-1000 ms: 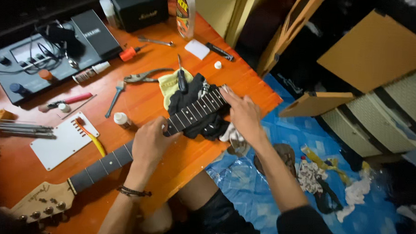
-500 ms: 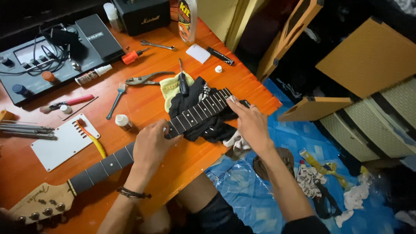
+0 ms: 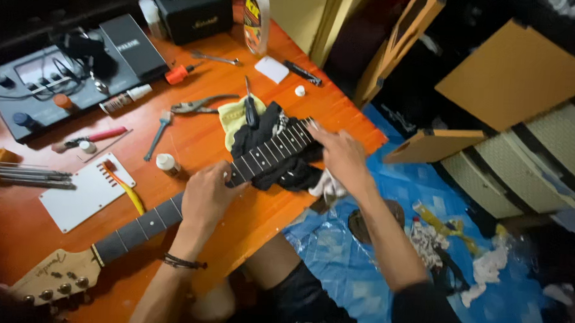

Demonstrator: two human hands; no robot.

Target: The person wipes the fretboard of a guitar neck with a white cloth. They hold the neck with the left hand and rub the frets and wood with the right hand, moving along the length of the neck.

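Note:
A detached guitar neck (image 3: 152,217) lies diagonally across the orange wooden table (image 3: 193,123), its pale headstock (image 3: 51,277) at the lower left. The dark fretboard's far end rests on a black cloth (image 3: 287,171). My left hand (image 3: 207,194) grips the neck around its middle. My right hand (image 3: 342,154) rests at the end of the fretboard, fingers pressed to it and partly blurred. Whether it holds anything I cannot tell. A white rag (image 3: 325,185) hangs off the table edge below that hand.
Pliers (image 3: 197,104), a screwdriver (image 3: 248,106) on a yellow cloth (image 3: 233,115), a small white bottle (image 3: 167,164), a white plate (image 3: 86,189), a toothbrush (image 3: 124,187), a pedal unit (image 3: 61,87), a small amplifier (image 3: 191,11) and a spray can (image 3: 256,14) crowd the table. Blue sheeting (image 3: 373,260) covers the floor.
My right hand has slid along the far end of the fretboard toward the table edge. My left hand keeps its grip on the neck.

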